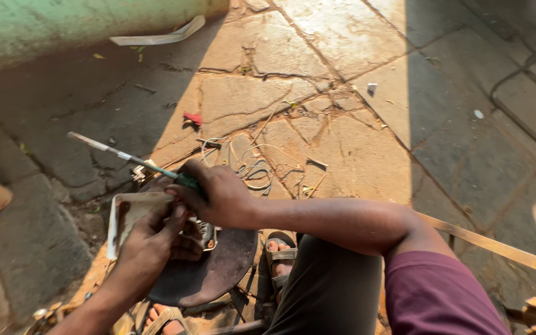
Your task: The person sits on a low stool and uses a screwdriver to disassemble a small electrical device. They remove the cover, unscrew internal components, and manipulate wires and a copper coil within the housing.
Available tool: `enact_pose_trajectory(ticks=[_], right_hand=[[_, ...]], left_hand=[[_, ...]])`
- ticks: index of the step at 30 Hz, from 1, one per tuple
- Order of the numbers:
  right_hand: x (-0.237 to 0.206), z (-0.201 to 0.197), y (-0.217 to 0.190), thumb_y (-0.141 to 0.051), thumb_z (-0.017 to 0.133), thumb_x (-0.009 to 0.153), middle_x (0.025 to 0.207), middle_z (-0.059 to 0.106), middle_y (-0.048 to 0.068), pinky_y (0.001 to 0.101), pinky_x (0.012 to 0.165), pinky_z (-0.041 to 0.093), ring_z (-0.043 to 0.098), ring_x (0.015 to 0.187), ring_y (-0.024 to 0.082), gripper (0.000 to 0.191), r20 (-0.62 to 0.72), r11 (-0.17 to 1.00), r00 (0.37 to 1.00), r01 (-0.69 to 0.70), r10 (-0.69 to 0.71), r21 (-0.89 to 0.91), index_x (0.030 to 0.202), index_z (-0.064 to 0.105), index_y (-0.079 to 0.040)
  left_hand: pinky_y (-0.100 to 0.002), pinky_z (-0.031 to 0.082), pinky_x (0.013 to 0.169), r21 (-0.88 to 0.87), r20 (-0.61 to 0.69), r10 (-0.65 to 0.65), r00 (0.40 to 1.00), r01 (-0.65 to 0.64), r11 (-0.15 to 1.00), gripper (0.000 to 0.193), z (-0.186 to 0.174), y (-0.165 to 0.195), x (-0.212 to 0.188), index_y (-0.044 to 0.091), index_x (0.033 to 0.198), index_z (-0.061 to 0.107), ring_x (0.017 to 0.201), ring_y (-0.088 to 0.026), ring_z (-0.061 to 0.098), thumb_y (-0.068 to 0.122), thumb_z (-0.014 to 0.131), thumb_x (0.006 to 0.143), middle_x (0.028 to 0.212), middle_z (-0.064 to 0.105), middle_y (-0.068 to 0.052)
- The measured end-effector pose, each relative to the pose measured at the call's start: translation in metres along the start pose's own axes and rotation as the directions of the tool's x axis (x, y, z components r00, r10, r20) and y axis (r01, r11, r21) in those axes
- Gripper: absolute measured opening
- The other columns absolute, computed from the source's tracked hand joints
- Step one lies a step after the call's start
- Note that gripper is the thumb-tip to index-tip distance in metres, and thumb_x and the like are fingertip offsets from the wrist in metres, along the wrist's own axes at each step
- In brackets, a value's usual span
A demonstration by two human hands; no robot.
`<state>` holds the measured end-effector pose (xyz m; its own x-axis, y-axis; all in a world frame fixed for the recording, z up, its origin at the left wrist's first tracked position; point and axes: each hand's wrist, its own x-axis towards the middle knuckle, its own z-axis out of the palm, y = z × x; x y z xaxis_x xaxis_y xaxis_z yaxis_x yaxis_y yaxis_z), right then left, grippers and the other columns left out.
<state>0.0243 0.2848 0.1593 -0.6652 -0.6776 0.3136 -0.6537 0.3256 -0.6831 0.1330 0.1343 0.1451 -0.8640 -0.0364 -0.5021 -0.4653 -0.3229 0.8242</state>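
Observation:
My right hand (218, 195) is closed around the green handle of a long screwdriver (125, 156), whose metal shaft points up and to the left. Just below it, my left hand (150, 245) grips a small metal part (206, 234) with a pale, rust-stained plate (128, 217) beside it. Both hands work over a dark round metal pan (218, 267) near my sandalled foot (280, 254).
Loose wire coils (252, 167) lie on the cracked stone paving beyond my hands. A small red scrap (192, 118) and a white strip (159, 37) lie farther off by a green wall. A flat metal bar (497, 248) runs along at the right.

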Motion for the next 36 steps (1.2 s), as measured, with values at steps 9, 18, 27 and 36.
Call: enact_pose_trajectory(ticks=[9,18,27,36], right_hand=[[0.008,-0.023,0.008,-0.036,0.069,0.099,0.075,0.060,0.004,0.0336,0.059,0.042,0.052,0.067,0.013,0.034,0.308,0.919,0.948,-0.191,0.081,0.344,0.105,0.059,-0.005],[0.004,-0.025,-0.009,-0.029,0.066,0.101,0.077,0.052,0.003,0.0310,0.062,0.040,0.045,0.071,0.012,0.030,0.174,0.969,0.983,-0.091,0.051,0.229,0.113,0.053,-0.005],[-0.007,-0.014,-0.010,-0.013,0.065,0.105,0.085,0.046,0.000,0.0266,0.064,0.040,0.041,0.078,0.008,0.021,0.094,0.852,0.990,-0.139,0.106,0.504,0.111,0.047,-0.006],[0.001,-0.021,-0.008,-0.026,0.070,0.100,0.070,0.053,0.004,0.0321,0.054,0.038,0.043,0.064,0.011,0.029,0.138,0.964,0.982,-0.160,0.132,0.213,0.103,0.053,-0.004]], left_hand=[[-0.029,0.054,0.047,0.028,0.096,0.282,0.955,-0.286,0.958,0.030,0.007,0.009,-0.012,0.003,0.106,0.064,0.053,-0.015,0.067,0.032,0.058,0.102,0.068,0.069,-0.006],[-0.027,0.050,0.044,0.261,0.152,0.403,0.902,-0.430,0.864,0.029,0.009,0.016,-0.026,0.004,0.096,0.062,0.048,-0.010,0.063,0.031,0.055,0.104,0.059,0.068,-0.007],[-0.027,0.050,0.047,0.369,0.192,0.572,0.797,-0.599,0.711,0.035,0.010,0.022,-0.030,0.004,0.086,0.059,0.052,-0.010,0.067,0.032,0.056,0.106,0.057,0.067,-0.005],[-0.029,0.051,0.046,0.130,0.163,0.381,0.910,-0.402,0.906,0.029,0.005,0.020,-0.028,0.005,0.097,0.062,0.048,-0.013,0.064,0.032,0.054,0.105,0.060,0.066,-0.006]])
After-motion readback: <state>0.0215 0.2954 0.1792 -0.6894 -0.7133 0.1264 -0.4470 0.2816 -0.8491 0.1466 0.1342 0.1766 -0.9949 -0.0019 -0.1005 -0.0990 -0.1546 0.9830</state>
